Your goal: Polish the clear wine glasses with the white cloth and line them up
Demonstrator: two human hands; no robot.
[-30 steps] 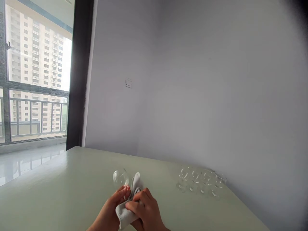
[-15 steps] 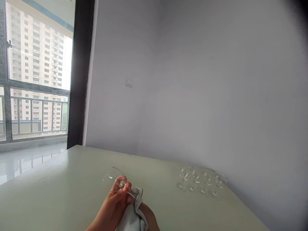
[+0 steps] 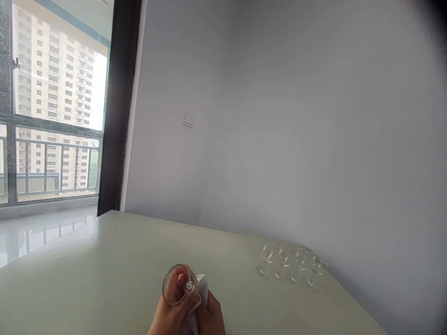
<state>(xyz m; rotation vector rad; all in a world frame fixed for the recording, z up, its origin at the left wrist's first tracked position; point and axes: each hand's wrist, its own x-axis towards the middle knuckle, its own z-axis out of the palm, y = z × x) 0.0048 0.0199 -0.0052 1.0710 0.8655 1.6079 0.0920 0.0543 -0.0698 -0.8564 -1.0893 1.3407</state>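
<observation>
My left hand (image 3: 171,307) is wrapped round a clear stemmed glass (image 3: 165,279), low in the middle of the view. The glass is tilted so its round mouth faces the camera, and fingers show through the bowl. Close against it on the right, my right hand (image 3: 212,312) grips a pale cloth (image 3: 203,289). The cloth lies between the two hands, over the foot end of the glass, which is hidden.
Several clear stemmed glasses (image 3: 266,253) stand upright in a group at the right back of the pale green table (image 3: 104,279), near the grey wall. A window is at the left.
The held glass has turned from pointing up and left to showing its mouth to the camera. Both hands have drawn closer together, with the cloth now mostly between them.
</observation>
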